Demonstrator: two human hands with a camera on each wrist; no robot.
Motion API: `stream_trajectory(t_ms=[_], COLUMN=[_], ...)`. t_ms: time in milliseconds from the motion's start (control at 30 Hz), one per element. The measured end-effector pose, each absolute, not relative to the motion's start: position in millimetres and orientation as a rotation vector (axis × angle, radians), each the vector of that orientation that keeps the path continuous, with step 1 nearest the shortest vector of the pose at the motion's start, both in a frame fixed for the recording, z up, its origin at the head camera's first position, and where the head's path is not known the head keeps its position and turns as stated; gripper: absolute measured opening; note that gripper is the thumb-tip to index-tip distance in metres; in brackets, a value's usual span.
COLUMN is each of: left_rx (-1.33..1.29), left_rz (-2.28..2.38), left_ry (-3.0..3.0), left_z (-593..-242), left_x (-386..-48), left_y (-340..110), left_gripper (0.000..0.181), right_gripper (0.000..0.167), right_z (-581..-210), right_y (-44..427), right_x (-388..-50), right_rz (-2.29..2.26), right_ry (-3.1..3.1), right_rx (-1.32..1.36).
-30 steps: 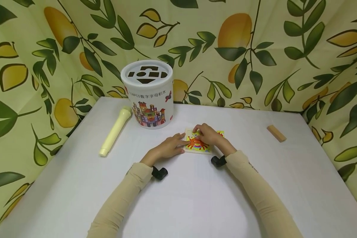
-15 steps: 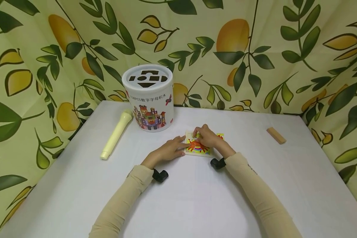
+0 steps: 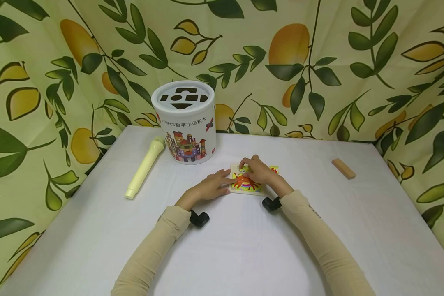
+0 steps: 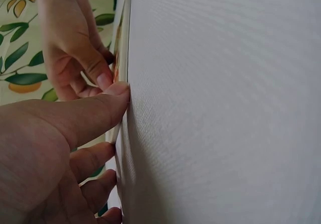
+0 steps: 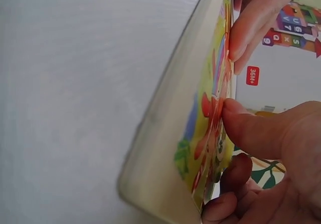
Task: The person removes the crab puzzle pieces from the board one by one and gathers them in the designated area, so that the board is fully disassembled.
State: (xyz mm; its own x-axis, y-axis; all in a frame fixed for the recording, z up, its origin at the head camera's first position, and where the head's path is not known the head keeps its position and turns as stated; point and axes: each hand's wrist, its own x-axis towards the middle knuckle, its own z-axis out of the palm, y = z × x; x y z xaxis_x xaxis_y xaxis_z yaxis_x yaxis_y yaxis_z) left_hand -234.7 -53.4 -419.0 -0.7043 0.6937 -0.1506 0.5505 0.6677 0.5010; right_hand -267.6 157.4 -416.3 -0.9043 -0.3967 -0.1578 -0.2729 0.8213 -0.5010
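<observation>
A small wooden crab jigsaw puzzle [image 3: 246, 185] lies on the white table between the hands. The left hand [image 3: 211, 186] holds the board steady from its left side, fingers mostly straight; its index fingertip touches the picture and its thumb lies at the near edge. Above the board, the right hand [image 3: 257, 169] has curled fingers and pinches a puzzle piece [image 5: 220, 151] bearing the crab's eye, at the picture's upper part. In the right wrist view the thumb [image 5: 256, 128] lies against the picture. The right hand hides part of the puzzle. Another puzzle piece [image 3: 274, 168] shows beyond the right wrist.
A white lidded block bucket [image 3: 185, 123] with shaped holes stands behind the left hand. To its left lies a pale yellow, microphone-shaped stick [image 3: 144, 168]. A wooden block [image 3: 343, 168] rests at the right. Patterned cloth [image 3: 244, 61] encloses the table's back and sides.
The head view has tilted slightly, so the scene sits a little lower. Both hands stay at the puzzle, with only slight movement of the right fingers.
</observation>
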Motion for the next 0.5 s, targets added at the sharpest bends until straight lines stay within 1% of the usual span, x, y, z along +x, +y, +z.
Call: stream_trajectory(t_ms=[200, 400, 500], left_rx=[0.982, 0.963, 0.963], left_rz=[0.604, 0.585, 0.585], left_ry=[2.558, 2.562, 2.566], left_z=[-420.3, -420.1, -420.0], left_x=[-234.0, -233.8, -234.1], left_y=[-53.2, -51.8, -52.0], left_gripper=[0.044, 0.044, 0.044], right_gripper=[0.022, 0.035, 0.030], right_z=[-416.5, -416.4, -415.1], right_y=[157.8, 159.4, 162.0], right_x=[-265.8, -266.1, -266.3], right_rz=[-0.695, -0.696, -0.777], right_ry=[2.777, 2.828, 2.839], right_rx=[-0.528, -0.486, -0.459])
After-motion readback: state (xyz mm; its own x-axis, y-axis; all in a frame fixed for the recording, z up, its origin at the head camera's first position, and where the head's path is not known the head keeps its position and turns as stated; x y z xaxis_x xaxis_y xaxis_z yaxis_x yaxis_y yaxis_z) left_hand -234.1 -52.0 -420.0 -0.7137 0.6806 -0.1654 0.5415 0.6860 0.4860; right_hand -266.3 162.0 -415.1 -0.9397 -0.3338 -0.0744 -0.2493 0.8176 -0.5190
